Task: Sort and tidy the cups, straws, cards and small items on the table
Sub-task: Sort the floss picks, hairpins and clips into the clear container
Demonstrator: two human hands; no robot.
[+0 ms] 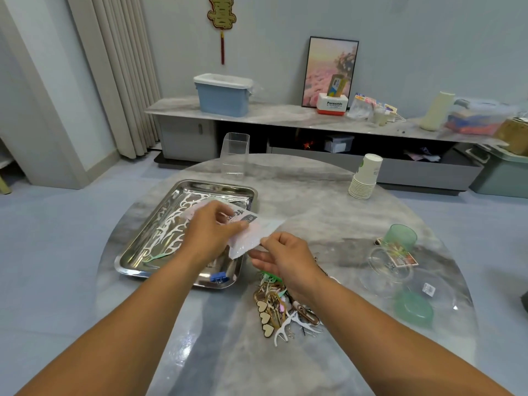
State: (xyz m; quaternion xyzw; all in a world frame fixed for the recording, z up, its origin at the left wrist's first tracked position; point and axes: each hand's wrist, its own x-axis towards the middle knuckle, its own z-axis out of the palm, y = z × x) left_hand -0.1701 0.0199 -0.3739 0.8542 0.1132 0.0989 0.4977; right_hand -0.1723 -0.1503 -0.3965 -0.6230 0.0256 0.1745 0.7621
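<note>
Forearms reach in from the bottom edge, and just beyond them on the marbled grey tabletop (300,181) lies a tangled pile of small items (281,305): flat wooden hearts in a row, white antler-shaped cutouts and thin looped pieces. Above that pile both hands share a crinkly, translucent plastic packet (248,237) with a printed label. The left hand (211,230) pinches its upper part between thumb and curled fingers, while the right hand (281,257) pinches the lower right corner, its remaining fingers loosely extended. The packet hangs over the near right corner of a polished steel tray (183,192), which already holds white branching cutouts and a blue clip. A stack of ribbed paper cups (365,178) stands upside down at the far right, well apart from a clear square container (235,155) at the far edge. To the right, a green translucent cup (400,238) sits beside clear plastic pieces and cards (403,260). The film looks thin and slick, so a two-corner pinch could slip or tear, and if the packet is open its contents might spill into the loose pile below, undoing the sorting. The light cutouts probably snag on one another, and a careless sweep of either wrist could scatter them or tip the glassy pieces nearby.
</note>
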